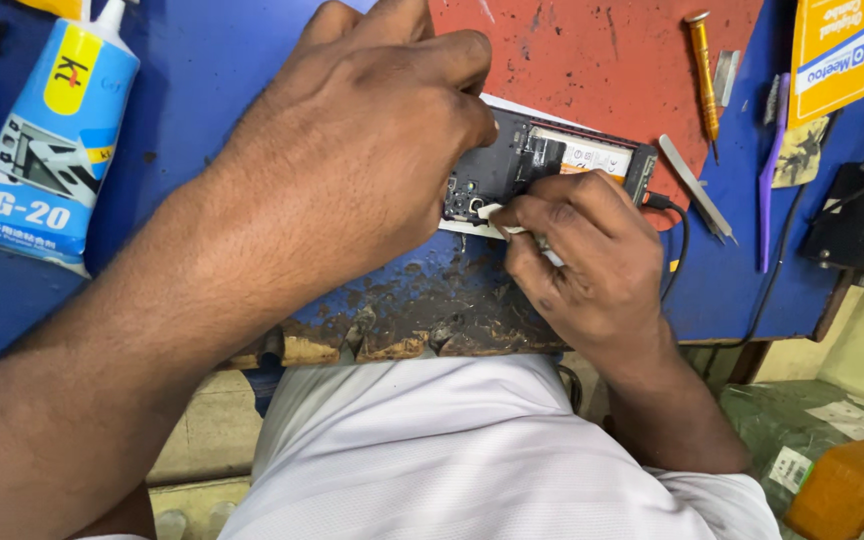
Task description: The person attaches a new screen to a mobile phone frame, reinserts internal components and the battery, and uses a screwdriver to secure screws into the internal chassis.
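The opened phone (542, 160) lies mid-desk on the red mat (592, 60), circuit board bare. My left hand (352, 150) arches over its left end, fingers curled down; my right hand (577, 250) pinches a thin tool (547, 250) at its near edge.

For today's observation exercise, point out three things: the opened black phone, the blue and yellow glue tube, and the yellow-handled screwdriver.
Opened black phone (542, 155), head view, on its exposed inner board.
Blue and yellow glue tube (52, 140), head view, on the middle of its body.
Yellow-handled screwdriver (702, 65), head view, on its handle.
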